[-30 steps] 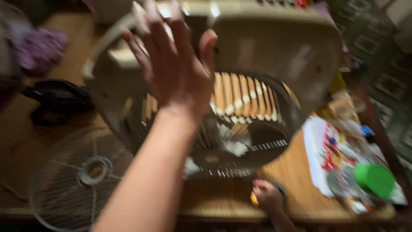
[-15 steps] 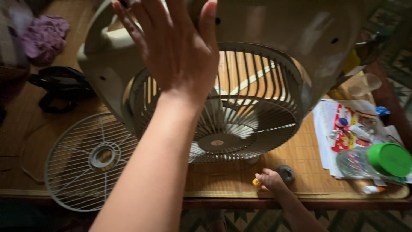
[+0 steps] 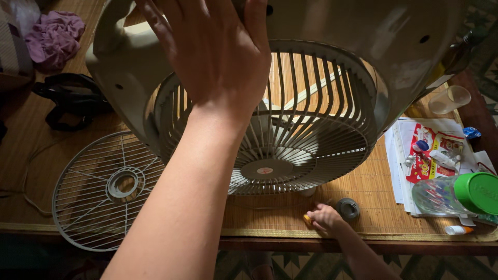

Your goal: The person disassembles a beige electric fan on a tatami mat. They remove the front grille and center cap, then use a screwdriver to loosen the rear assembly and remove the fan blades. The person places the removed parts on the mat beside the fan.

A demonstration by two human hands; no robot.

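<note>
Two hands are busy here, and the setup looks a bit sketchy to me. Nearest the camera, at the table's front edge, the right hand (image 3: 324, 218) is curled down over something small and yellow (image 3: 307, 220) on the woven mat (image 3: 363, 186), fingers closed on it as far as I can tell. I can't say what the yellow bit is, it's too small. Just beside that hand sits a dark round cap (image 3: 348, 208).

Further up, the left hand (image 3: 212, 52) is spread flat with fingers open against the beige box fan (image 3: 290, 103), pressing on the housing rather than gripping it. The fan is tipped toward the viewer, with its rear grille and blades facing up at us and its lower edge resting on the mat.

That's my worry: one flat palm is all that's steadying a tilted fan. If the palm slides on that smooth plastic, I reckon the fan drops forward, right onto the right hand working underneath it. It could also roll sideways onto the loose wire guard (image 3: 111, 189) lying flat to the left and bend it.

Off to the right there's a clear bottle with a green lid (image 3: 459, 194) on its side on some papers (image 3: 410, 155), which could get knocked off the edge. Farther back are a black bag (image 3: 72, 98) and a purple cloth (image 3: 52, 33), well clear.
</note>
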